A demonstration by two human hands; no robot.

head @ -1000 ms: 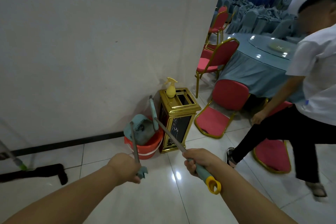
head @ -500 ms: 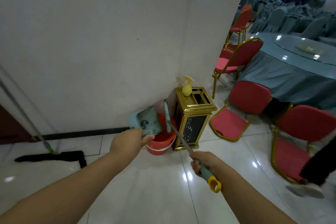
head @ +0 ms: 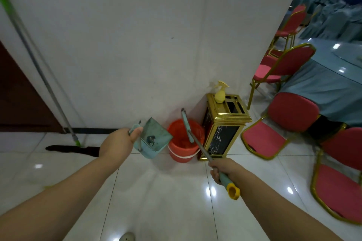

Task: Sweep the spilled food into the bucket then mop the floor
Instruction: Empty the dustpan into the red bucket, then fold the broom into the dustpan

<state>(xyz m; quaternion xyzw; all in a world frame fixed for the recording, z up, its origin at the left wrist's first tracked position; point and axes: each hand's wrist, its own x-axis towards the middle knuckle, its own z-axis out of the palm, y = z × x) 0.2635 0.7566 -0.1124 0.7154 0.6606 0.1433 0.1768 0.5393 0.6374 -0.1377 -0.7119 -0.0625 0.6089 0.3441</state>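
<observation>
dustpan gripped by left hand, tilted beside bucket; right hand grips broom.

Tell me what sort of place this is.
Probably a banquet hall or restaurant dining room: a round cloth-covered table, red gold-framed banquet chairs, rows of covered chairs behind, and a gold-trimmed waste bin.

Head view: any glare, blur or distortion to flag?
Head view: bright ceiling-light glare spots on the glossy floor tiles and the round table; wide-angle bending curves the mop handle and the wall edge; the dustpan and orange bucket are slightly soft.
</observation>
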